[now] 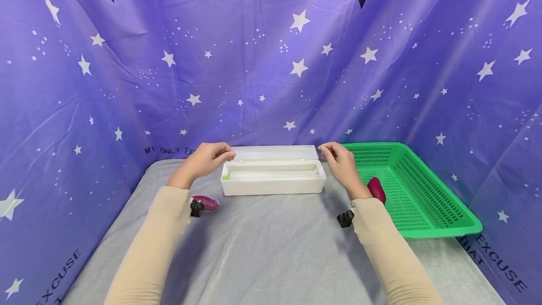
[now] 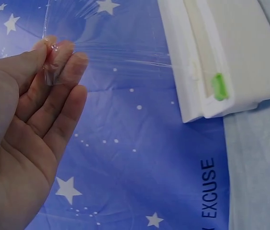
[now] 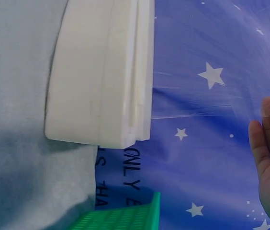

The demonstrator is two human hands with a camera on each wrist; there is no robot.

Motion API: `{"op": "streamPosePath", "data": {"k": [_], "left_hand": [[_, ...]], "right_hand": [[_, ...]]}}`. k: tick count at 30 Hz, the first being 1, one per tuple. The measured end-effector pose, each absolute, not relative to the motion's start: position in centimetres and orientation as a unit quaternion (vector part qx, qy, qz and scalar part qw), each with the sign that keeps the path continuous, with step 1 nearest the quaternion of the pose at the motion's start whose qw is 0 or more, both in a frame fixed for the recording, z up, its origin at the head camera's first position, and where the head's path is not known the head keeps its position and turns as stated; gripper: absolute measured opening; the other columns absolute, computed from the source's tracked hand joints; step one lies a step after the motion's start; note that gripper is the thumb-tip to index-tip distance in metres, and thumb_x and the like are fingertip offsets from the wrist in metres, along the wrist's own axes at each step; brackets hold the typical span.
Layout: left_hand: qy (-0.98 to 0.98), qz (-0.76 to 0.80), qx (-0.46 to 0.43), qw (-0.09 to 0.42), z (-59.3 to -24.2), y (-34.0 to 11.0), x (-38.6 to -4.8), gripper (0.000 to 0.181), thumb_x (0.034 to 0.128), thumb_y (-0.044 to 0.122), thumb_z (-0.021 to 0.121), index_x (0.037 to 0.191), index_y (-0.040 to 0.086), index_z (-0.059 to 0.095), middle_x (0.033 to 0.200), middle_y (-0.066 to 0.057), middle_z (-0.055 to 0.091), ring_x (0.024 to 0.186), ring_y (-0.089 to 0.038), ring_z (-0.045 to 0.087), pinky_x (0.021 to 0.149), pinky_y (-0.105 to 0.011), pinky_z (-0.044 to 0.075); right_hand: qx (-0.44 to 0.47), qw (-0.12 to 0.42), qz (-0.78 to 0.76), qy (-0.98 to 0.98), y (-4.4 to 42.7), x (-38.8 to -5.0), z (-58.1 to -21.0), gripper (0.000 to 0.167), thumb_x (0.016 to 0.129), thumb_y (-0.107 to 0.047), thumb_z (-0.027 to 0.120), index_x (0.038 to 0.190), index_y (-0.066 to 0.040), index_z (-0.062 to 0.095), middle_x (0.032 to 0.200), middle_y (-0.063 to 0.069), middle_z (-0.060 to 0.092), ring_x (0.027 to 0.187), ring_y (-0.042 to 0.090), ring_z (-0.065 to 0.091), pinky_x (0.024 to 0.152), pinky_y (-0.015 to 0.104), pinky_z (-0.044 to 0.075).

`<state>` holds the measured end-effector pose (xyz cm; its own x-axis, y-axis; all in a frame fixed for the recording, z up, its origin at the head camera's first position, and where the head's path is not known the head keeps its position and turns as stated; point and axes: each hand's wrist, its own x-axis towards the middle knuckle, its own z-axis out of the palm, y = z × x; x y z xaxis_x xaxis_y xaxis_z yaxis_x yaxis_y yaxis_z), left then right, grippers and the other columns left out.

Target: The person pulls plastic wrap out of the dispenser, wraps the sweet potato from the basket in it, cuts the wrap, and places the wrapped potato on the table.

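The film [image 2: 120, 52] is stretching clear and thin from the box [image 1: 273, 186] at the middle of the head frame, showing best in the left wrist view as creases running from the fingertips toward the slot. The left hand [image 1: 205, 160] is pinching one corner between thumb and fingertips, its other fingers bending loosely. The right hand [image 1: 342, 166] is likewise pinching the far corner, fingertips together, though its thumb is falling outside the right wrist view. The lid [image 1: 275, 152] is standing open behind the box, between the hands, and a green tab [image 1: 226, 177] is sitting at the box's left end

The creases are gathering at both grips, so uneven pulling could be tearing a corner or skewing the sheet; slack could be letting it cling to itself. The box, with neither hand holding it down, could be sliding or tipping under a hard tug

Farther out, a wrapped pink thing [image 1: 207, 203] is lying left of centre on the counter [image 1: 254, 248], and a basket [image 1: 444, 192] is filling the right, a red thing [image 1: 376, 190] resting inside, partly behind the right sleeve [image 1: 391, 244]
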<state>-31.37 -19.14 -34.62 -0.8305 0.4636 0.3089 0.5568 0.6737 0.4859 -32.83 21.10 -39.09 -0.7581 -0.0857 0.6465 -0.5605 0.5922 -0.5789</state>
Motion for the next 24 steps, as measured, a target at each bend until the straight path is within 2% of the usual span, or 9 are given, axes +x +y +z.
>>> {"op": "streamPosePath", "data": {"k": [5, 12, 24], "left_hand": [[-0.914, -0.289, -0.273, 0.079, -33.5, -19.0, -31.3, 0.019, 0.1022, 0.029, 0.060, 0.103, 0.014, 0.072, 0.094, 0.001, 0.072, 0.085, -0.017, 0.066, 0.081, -0.040, 0.054], [-0.913, -0.281, -0.283, 0.083, -32.7, -19.2, -31.1, 0.019, 0.1020, 0.028, 0.061, 0.106, 0.013, 0.072, 0.095, 0.002, 0.072, 0.085, -0.015, 0.066, 0.079, -0.040, 0.054], [-0.908, -0.287, -0.291, 0.090, -31.5, -19.3, -30.6, 0.017, 0.1020, 0.028, 0.060, 0.105, 0.015, 0.073, 0.095, 0.001, 0.072, 0.087, -0.015, 0.066, 0.079, -0.039, 0.054]], "right_hand": [[0.187, 0.306, 0.410, -0.839, 21.3, -32.8, -38.4, 0.017, 0.101, -0.017, 0.062, 0.104, -0.002, 0.071, 0.086, 0.009, 0.067, 0.077, 0.017, 0.060, 0.066, 0.017, 0.045], [0.191, 0.295, 0.416, -0.839, 21.4, -32.4, -37.6, 0.019, 0.102, -0.020, 0.061, 0.105, -0.005, 0.071, 0.089, 0.006, 0.067, 0.078, 0.016, 0.060, 0.066, 0.019, 0.047], [0.194, 0.320, 0.408, -0.833, 21.4, -31.7, -36.6, 0.018, 0.101, -0.018, 0.062, 0.105, -0.003, 0.071, 0.089, 0.008, 0.067, 0.079, 0.016, 0.060, 0.067, 0.016, 0.046]]}}
